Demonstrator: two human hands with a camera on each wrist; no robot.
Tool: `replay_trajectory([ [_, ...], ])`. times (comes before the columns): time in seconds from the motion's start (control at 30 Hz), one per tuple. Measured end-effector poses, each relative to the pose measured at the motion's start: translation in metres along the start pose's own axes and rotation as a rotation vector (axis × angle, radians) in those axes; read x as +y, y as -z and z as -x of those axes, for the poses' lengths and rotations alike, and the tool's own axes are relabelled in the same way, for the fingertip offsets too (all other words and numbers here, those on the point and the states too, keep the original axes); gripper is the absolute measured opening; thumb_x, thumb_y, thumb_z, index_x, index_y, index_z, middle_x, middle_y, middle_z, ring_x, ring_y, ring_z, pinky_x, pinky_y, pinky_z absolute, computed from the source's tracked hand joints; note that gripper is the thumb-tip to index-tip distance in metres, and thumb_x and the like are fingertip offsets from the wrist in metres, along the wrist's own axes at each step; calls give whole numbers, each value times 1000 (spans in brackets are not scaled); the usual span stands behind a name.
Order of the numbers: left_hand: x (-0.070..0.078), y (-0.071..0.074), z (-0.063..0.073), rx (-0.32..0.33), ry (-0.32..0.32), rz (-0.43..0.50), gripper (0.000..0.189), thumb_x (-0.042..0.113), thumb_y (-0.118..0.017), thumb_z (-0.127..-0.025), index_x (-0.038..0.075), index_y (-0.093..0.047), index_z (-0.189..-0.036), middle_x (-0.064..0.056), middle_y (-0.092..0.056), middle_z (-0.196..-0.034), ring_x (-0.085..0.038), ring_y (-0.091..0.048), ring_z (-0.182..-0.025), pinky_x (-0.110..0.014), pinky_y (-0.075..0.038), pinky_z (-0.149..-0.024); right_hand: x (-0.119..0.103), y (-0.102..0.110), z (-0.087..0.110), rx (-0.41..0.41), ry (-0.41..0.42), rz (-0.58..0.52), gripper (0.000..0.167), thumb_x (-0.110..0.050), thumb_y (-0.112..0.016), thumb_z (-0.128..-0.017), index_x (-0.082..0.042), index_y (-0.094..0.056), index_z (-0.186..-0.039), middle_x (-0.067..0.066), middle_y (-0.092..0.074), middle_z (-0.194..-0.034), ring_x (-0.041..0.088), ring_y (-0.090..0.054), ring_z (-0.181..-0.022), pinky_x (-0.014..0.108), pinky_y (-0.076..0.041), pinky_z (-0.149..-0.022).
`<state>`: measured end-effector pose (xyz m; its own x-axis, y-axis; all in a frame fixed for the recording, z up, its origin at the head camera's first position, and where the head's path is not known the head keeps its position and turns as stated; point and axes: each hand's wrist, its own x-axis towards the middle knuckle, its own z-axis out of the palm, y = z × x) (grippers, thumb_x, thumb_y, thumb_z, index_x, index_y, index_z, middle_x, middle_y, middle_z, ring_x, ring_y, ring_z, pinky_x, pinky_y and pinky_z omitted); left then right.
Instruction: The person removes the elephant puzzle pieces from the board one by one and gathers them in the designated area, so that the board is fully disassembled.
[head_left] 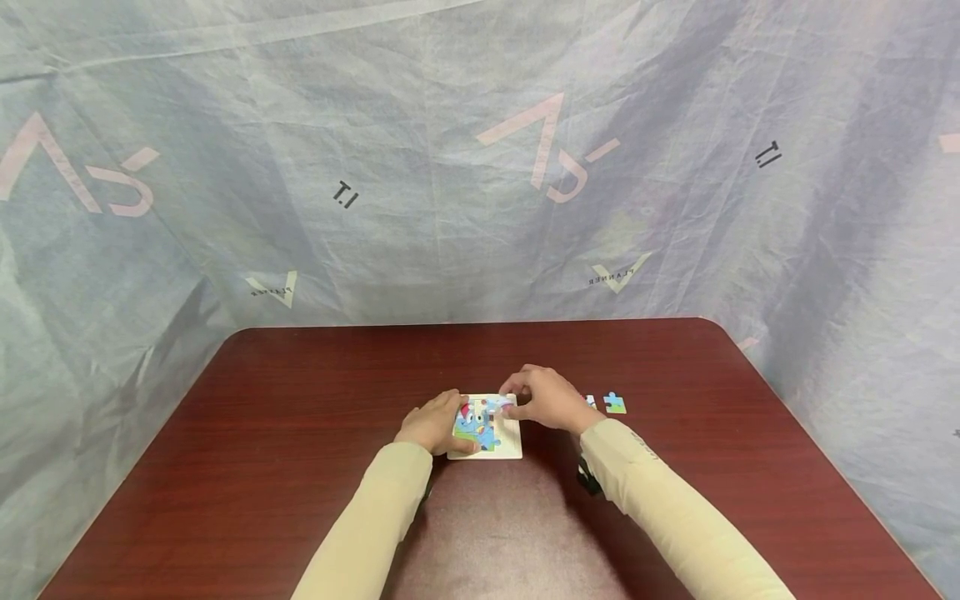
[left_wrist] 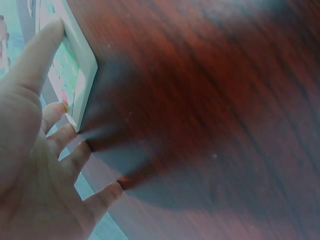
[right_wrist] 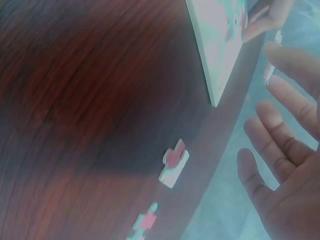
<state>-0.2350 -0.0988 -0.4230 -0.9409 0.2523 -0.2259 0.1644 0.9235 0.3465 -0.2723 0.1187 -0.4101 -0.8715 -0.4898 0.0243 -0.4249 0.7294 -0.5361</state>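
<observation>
A pale, square jigsaw tray (head_left: 510,451) lies on the table, with a colourful cartoon picture (head_left: 474,423) filling its left and middle part. My left hand (head_left: 430,425) steadies the tray from the left, its thumb (left_wrist: 55,37) resting on the near rim and its fingers spread at the far side. Over the tray's far right corner, my right hand (head_left: 553,400) pinches a jigsaw piece (right_wrist: 270,67) edge-on between thumb and index finger. The other right fingers are loosely bent. Bare tray shows along the right side of the picture.
To the right of the tray lie a blue and green jigsaw piece (head_left: 614,403) and another piece (head_left: 590,401) partly behind my right wrist. A dark object (head_left: 588,477) shows beside the right forearm. Grey printed cloth (head_left: 450,167) hangs behind the dark red wooden table (head_left: 300,375).
</observation>
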Motion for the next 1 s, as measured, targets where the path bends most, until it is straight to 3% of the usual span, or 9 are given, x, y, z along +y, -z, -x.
replay_trajectory([
  [0.3,1,1,2,-15,7,4,83,39,-81,-88,7,-41,-153,-16,-34,-162,-32,-33,-149,-59,-28,-117,10,11,12,22,30,-13,24,-21,-82,-88,-15,-75,-110,2,-63,-101,23,-61,-95,42,-51,-84],
  [0.6,0,-1,2,0,-6,5,82,38,-83,-86,8,-43,-152,-16,-36,-161,-33,-34,-148,-60,-28,-116,26,17,23,42,36,-12,23,-20,-83,-87,-14,-76,-108,5,-65,-101,28,-63,-97,41,-51,-82],
  [1.0,0,0,1,4,-7,13,82,37,-84,-85,8,-44,-151,-16,-37,-160,-32,-35,-147,-60,-29,-116,39,24,35,54,40,34,23,-20,-84,-86,-12,-76,-106,6,-65,-92,26,-60,-84,35,-48,-72],
])
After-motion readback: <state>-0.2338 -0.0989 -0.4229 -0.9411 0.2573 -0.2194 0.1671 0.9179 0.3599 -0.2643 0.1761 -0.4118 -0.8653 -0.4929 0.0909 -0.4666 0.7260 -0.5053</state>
